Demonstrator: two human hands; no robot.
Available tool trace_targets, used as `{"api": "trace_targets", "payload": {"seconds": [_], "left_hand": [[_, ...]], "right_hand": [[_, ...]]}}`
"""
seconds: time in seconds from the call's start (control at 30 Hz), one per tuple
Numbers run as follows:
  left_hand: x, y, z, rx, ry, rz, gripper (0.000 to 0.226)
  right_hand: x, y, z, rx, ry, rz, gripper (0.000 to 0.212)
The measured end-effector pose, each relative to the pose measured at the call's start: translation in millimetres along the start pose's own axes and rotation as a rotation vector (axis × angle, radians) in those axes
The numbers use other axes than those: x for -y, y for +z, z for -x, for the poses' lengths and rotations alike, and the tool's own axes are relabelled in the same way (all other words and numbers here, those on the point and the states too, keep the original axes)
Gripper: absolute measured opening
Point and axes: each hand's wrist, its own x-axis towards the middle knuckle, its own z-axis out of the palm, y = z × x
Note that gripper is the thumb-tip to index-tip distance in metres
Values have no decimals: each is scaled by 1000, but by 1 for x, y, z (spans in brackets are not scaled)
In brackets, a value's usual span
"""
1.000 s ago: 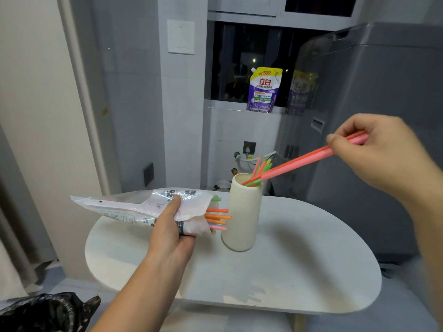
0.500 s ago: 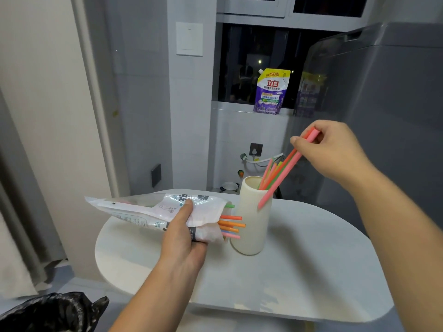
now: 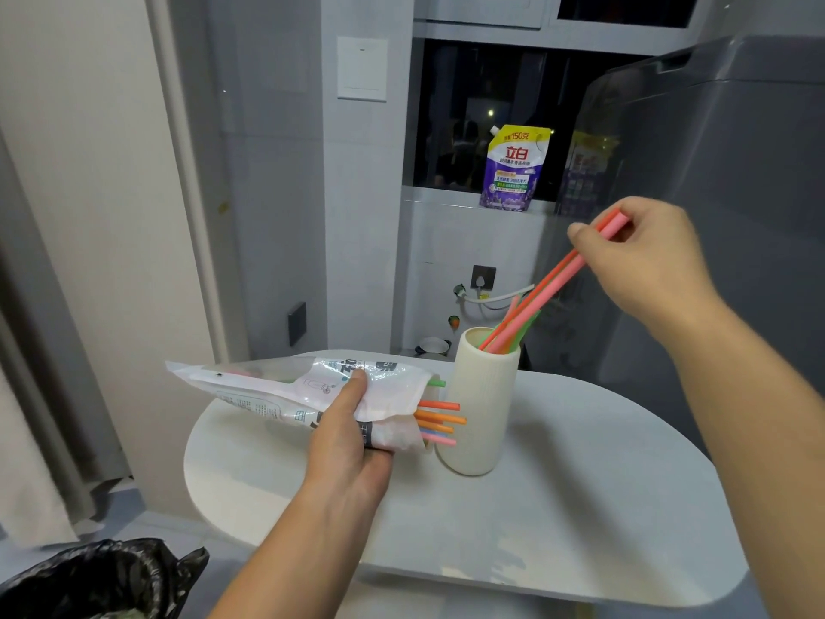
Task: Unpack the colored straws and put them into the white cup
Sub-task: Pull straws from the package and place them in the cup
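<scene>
Right hand (image 3: 643, 261) is raised above and to the right of the white cup (image 3: 482, 408), thumb and fingers pinched on the upper ends of a pink straw (image 3: 560, 281) and an orange straw (image 3: 533, 291) held side by side. Both straws slant down to the left, and their lower ends sit inside the mouth of the cup. More straws lean in the cup beside them, among them a green straw (image 3: 530, 324) against the right side of the rim. The cup stands upright on the white oval table (image 3: 580, 493), towards its far edge.

Left hand (image 3: 352, 444) grips the straw package (image 3: 285, 390) from below, thumb pressed on top and fingers curled round the underside, holding it roughly level above the table just left of the cup. The open end of the package faces the cup, and the ends of the remaining straws (image 3: 439, 417), orange, pink, blue and green, stick out of it and reach the cup's side; whether they touch it cannot be told.

Behind the table a purple detergent pouch (image 3: 515, 169) stands on the window ledge, next to a tall grey appliance (image 3: 723, 172) on the right. A black bin bag (image 3: 89, 583) shows at the lower left, on the floor.
</scene>
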Motion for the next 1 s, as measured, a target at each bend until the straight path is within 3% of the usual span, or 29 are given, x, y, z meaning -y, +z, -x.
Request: {"api": "trace_targets", "payload": {"seconds": [0.07,0.13,0.2,0.3,0.4,0.5,0.57,0.63,0.8,0.9,1.0], "left_hand": [[0,0,2,3,5,7,74],[1,0,2,0,7,-5,60],[1,3,8,-21,-2,19,66],[4,3,8,-43,-28,73,93],[1,5,11,-12,-31,40,72],[0,3,8,-4,-26,43,66],[0,6,11,-24,-4,50,79],[1,6,11,-48,0,57,101],[-4,21,25,-54,46,90,111],[-8,36,38,-104,125,111,54],[-8,41,42,-106,176,83,42]], "right_hand": [[-1,7,4,32,1,13,21],[-2,13,8,61,3,27,22],[-4,18,11,113,4,51,23],[-10,28,17,256,9,81,21],[-15,36,26,323,42,50,28],[-21,40,34,212,64,-13,25],[-23,41,45,41,50,-56,20],[-21,45,63,-30,47,-118,33],[-15,68,119,351,94,-40,55],[-17,83,143,429,158,-133,55],[-17,91,159,392,212,-371,47]]}}
